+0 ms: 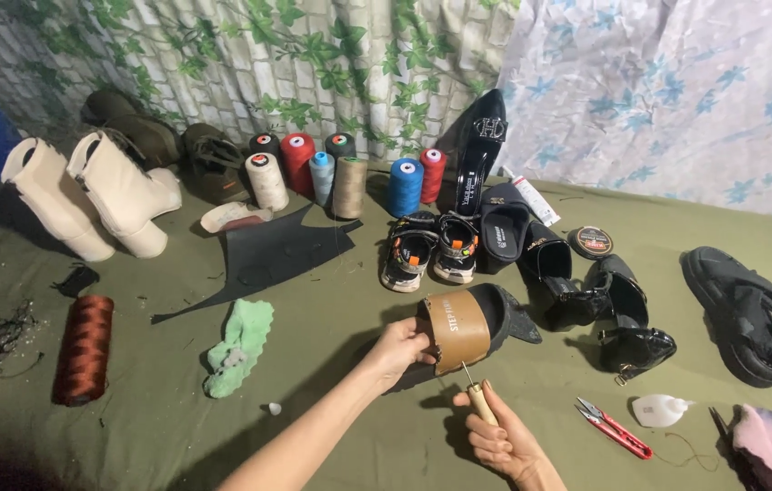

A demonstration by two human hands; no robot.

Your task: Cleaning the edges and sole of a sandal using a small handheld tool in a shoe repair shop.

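My left hand grips a black slide sandal with a wide tan strap, holding it by the strap's edge just above the green cloth. My right hand is closed around the wooden handle of a sewing awl, whose thin metal point rises toward the lower edge of the tan strap. The sandal's black sole points to the right.
Red thread snips and a small white bottle lie to the right. Black shoes, small sneakers, several thread cones, cream boots, a black leather sheet, a green rag and a brown spool surround me.
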